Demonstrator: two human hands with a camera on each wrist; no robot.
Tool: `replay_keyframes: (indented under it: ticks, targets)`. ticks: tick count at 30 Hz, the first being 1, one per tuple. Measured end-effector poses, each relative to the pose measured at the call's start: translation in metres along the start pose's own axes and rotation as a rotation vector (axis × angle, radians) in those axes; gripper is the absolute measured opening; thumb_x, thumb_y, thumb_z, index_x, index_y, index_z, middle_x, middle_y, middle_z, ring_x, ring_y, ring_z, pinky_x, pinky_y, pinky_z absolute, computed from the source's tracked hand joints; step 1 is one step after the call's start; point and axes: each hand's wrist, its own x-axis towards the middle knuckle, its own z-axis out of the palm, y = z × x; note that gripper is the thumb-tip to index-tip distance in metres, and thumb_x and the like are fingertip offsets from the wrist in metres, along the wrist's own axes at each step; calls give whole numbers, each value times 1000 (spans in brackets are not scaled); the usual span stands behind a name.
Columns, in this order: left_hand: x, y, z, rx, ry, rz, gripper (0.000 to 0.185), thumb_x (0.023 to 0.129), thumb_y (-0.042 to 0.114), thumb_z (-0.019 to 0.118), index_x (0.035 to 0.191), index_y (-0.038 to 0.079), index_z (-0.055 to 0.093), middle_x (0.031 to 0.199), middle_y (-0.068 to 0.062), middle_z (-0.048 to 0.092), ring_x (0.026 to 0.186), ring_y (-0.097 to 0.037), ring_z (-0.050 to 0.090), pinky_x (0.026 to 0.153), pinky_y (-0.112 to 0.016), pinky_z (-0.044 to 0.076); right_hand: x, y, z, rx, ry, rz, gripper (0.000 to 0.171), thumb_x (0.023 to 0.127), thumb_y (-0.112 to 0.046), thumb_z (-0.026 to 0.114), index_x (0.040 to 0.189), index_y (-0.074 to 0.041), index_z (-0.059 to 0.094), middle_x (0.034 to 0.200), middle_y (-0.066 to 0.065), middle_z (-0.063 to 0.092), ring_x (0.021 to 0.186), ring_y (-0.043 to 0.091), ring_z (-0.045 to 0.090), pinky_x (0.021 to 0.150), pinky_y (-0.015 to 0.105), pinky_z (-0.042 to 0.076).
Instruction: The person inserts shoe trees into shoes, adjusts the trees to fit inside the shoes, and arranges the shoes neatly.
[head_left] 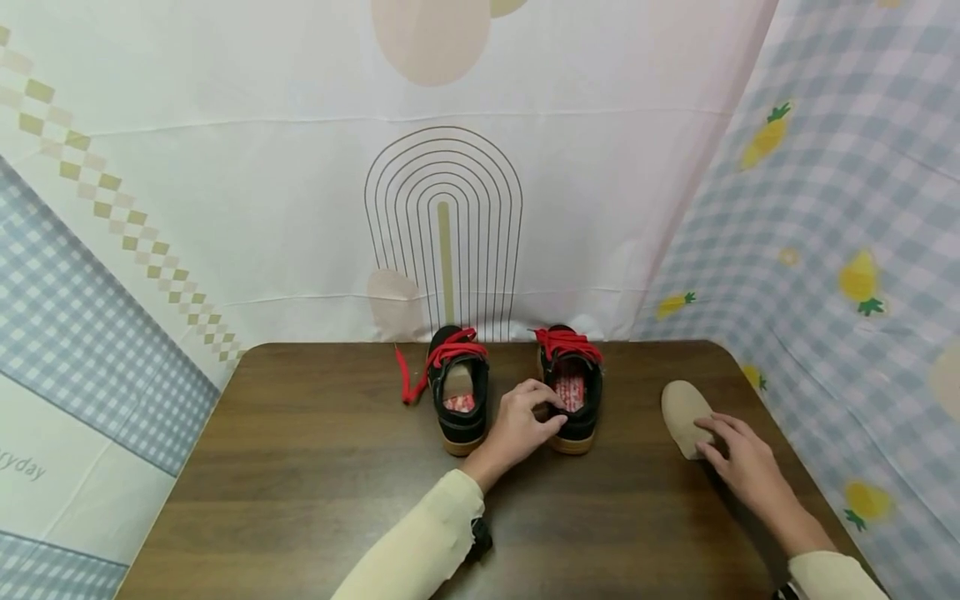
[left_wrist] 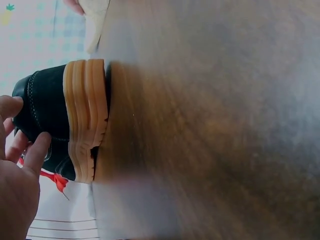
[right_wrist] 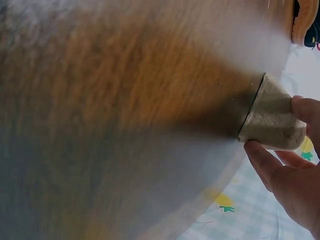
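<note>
Two black shoes with red laces stand at the table's far edge, the left shoe (head_left: 457, 433) and the right shoe (head_left: 576, 429). My left hand (head_left: 521, 421) grips the right shoe at its heel and collar; in the left wrist view the thumb lies at the heel's top and other fingers on the side of the shoe (left_wrist: 47, 102). Farther right, my right hand (head_left: 742, 462) pinches a beige molded shoe insert (head_left: 686, 412) by its near end. In the right wrist view the insert (right_wrist: 275, 115) curves like a half shell. A similar beige piece (head_left: 458, 380) sits inside the left shoe.
The brown wooden table (head_left: 315, 467) has rounded far corners. A white patterned cloth (head_left: 262, 208) hangs behind it, and a checked cloth with pineapples (head_left: 810, 317) runs along the right side. A loose red lace end (head_left: 408, 387) lies left of the left shoe.
</note>
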Motion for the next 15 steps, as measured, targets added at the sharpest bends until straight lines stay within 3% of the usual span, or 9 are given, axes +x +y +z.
replay_keyframes:
  ticks: [15]
  targets:
    - [-2,-1,2,-67,18,-11,9,89,10,81,97,10,78,108,-5,68,94,-22,70,79,-33,63,-3,1,7,19,69,-4,49,79,-1,86,124,2,66,129,33,59,116,54,57,85,70,49]
